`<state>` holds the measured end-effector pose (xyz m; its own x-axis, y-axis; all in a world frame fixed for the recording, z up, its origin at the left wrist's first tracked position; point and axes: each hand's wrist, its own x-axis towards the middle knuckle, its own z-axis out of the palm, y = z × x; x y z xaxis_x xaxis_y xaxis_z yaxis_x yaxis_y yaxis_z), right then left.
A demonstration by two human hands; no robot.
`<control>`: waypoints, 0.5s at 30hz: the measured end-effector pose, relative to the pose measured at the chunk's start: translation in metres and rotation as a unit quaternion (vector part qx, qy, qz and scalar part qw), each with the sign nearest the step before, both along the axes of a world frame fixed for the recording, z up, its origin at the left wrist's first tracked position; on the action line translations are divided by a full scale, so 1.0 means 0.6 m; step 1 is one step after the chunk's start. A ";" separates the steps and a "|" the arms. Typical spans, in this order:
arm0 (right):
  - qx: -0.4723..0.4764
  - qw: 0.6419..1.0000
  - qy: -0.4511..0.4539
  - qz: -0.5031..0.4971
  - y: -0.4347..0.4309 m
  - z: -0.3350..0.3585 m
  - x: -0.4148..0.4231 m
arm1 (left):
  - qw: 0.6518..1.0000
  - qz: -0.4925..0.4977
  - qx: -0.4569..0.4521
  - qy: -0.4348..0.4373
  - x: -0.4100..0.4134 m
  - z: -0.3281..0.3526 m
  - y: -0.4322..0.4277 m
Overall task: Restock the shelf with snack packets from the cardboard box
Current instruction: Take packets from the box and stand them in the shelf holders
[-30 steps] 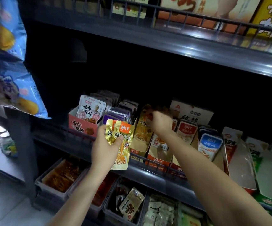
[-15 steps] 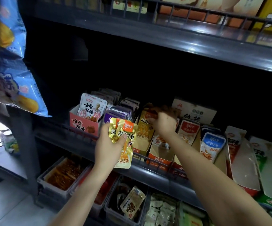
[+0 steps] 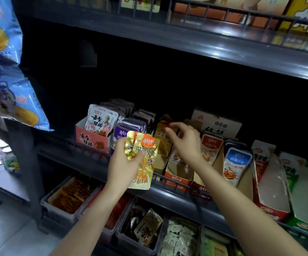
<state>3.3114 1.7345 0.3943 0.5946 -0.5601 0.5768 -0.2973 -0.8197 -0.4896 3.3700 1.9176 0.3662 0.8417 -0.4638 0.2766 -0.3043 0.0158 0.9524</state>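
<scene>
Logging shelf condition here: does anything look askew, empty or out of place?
Mostly tidy. The red display box right of the blue packet shows its bare white inside and looks nearly empty. One brown packet lies tilted in a lower bin.

Left hand (image 3: 123, 163): forearm bare, raised; thumb pressed across gold packets (image 3: 144, 163), fingers curled behind. Right hand (image 3: 185, 140): just right of and above the gold packets, fingers loosely bent, grip unclear.

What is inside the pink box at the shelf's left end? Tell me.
A white packet with black characters stands at the front of the pink box; a row of more packets stands behind it. Their lower parts are hidden by the box wall.
</scene>
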 end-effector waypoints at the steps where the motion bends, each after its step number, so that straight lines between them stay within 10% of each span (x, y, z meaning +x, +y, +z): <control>1: 0.105 0.991 -0.008 0.084 0.016 0.008 -0.011 | 1.000 -0.019 -0.004 0.003 0.000 0.002 0.000; 5: 0.349 0.897 0.060 0.263 0.046 0.023 -0.038 | 0.993 -0.115 0.001 -0.004 0.000 0.001 -0.007; 15: 0.266 0.948 -0.081 0.156 0.009 0.053 -0.046 | 0.991 0.034 0.107 -0.074 0.002 -0.017 -0.014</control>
<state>3.2838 1.7397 0.4260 0.7068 -0.6092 0.3596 0.0336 -0.4788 -0.8773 3.3715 1.9092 0.3562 0.8306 -0.4684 0.3011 -0.4346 -0.2074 0.8764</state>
